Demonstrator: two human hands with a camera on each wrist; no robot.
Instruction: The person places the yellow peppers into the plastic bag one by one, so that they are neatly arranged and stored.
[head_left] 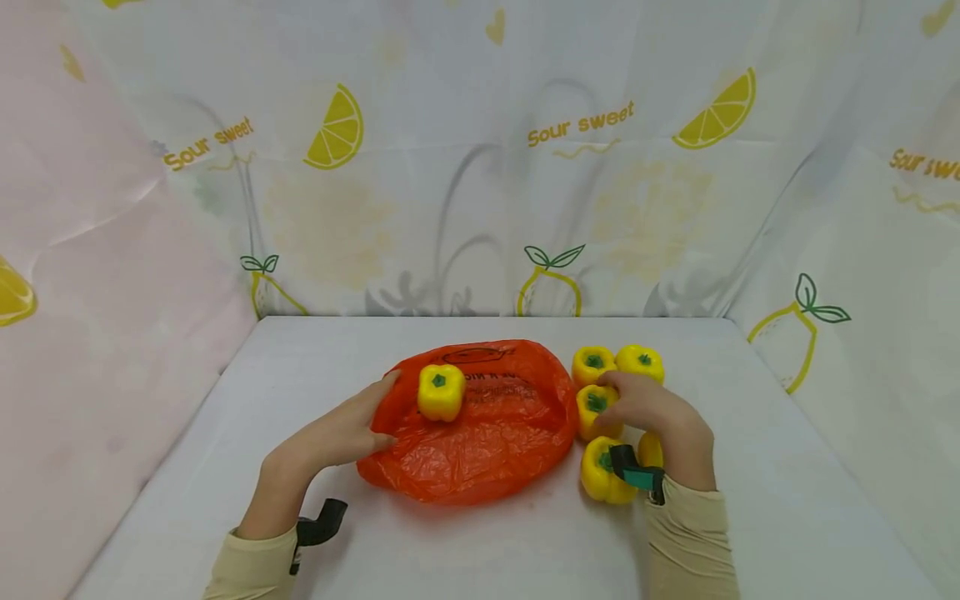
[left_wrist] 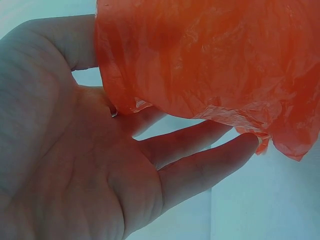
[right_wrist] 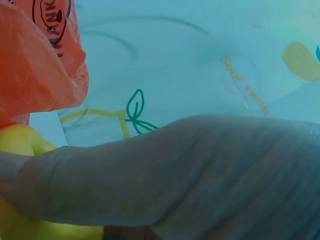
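Note:
A red plastic bag [head_left: 480,450] lies spread on the table, and one yellow bell pepper [head_left: 441,393] sits upright on its left part. My left hand [head_left: 337,429] holds the bag's left edge between thumb and fingers. In the left wrist view, the red film [left_wrist: 200,55] covers the ends of the thumb and some fingers. At the bag's right side my right hand [head_left: 652,408] grips another yellow bell pepper [head_left: 594,406], thumb on its near side. The right wrist view shows that thumb [right_wrist: 90,185] against the yellow skin; the other fingertips are hidden.
Two yellow peppers, one left [head_left: 592,363] and one right [head_left: 642,360], stand behind my right hand. A nearer pepper [head_left: 600,475] and a partly hidden one [head_left: 649,450] lie by my right wrist. Lemon-printed cloth [head_left: 480,208] hangs behind the white table [head_left: 465,550].

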